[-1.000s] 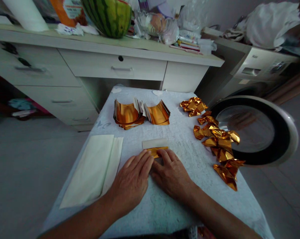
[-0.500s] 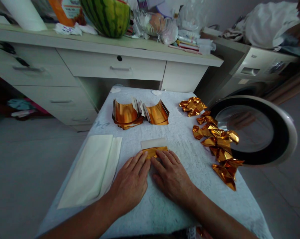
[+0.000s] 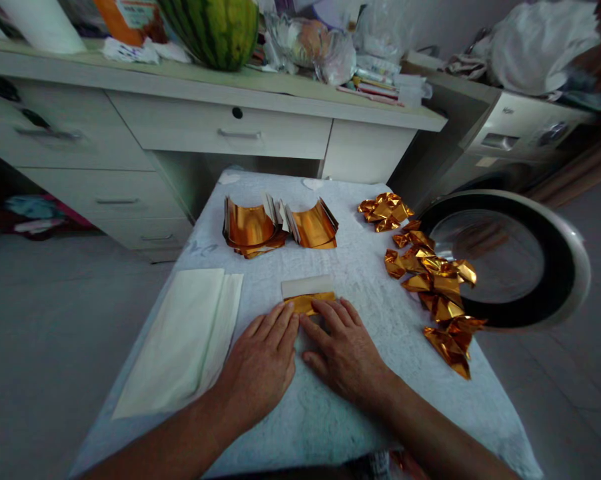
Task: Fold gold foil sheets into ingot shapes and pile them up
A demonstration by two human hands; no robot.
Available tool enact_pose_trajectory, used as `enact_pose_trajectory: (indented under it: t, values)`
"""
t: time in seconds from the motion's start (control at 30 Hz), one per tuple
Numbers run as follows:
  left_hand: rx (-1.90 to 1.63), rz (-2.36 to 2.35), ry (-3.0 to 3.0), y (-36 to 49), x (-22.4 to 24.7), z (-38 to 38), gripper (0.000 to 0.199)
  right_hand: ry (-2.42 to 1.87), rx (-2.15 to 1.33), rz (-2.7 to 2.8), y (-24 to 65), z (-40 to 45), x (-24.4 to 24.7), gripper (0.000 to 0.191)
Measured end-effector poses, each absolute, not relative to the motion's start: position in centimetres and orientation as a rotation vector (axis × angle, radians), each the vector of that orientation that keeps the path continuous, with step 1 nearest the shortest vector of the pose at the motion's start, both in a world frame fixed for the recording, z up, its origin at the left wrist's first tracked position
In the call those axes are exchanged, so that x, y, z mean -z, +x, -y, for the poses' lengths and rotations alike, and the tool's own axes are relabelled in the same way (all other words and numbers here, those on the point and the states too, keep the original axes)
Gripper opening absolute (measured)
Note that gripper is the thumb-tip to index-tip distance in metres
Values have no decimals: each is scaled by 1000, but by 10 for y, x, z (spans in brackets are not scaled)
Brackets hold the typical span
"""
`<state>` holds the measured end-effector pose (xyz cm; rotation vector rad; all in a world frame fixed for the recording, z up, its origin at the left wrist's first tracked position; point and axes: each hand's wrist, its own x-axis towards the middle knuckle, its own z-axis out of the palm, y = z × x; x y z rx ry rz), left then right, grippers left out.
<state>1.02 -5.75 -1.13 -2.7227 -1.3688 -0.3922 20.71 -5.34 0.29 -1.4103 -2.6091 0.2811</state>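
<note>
A small sheet of gold foil paper point(image 3: 308, 303) lies on the cloth-covered table, its far part showing a white strip point(image 3: 306, 286). My left hand point(image 3: 263, 357) rests flat with its fingertips on the left of the gold part. My right hand point(image 3: 344, 347) presses its outstretched fingertips on the right of it. Both hands are palm down and their fingers cover the near edge. Two curved stacks of gold foil sheets point(image 3: 250, 225) stand beyond. To the right lies a row of folded gold foil pieces point(image 3: 443, 287).
Folded pale paper sheets point(image 3: 173, 340) lie on the left of the table point(image 3: 360, 267). An open washing machine door point(image 3: 500, 257) stands close to the right edge. Behind, a counter point(image 3: 280, 83) with drawers bears a watermelon point(image 3: 215, 30) and plastic bags point(image 3: 325, 53).
My hands stay on the foil paper in nearly the same place. The view has shifted slightly, and nothing else has clearly moved.
</note>
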Motion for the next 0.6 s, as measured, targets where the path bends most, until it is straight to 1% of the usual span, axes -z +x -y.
enact_pose_trajectory:
  t: [0.2, 0.6]
  values:
    - [357, 1379, -2733, 10, 11, 59, 48, -1401, -281, 2669, 223, 50, -7, 51]
    - [361, 1380, -2736, 12, 10, 58, 47, -1550, -109, 2619, 261, 53, -4, 49]
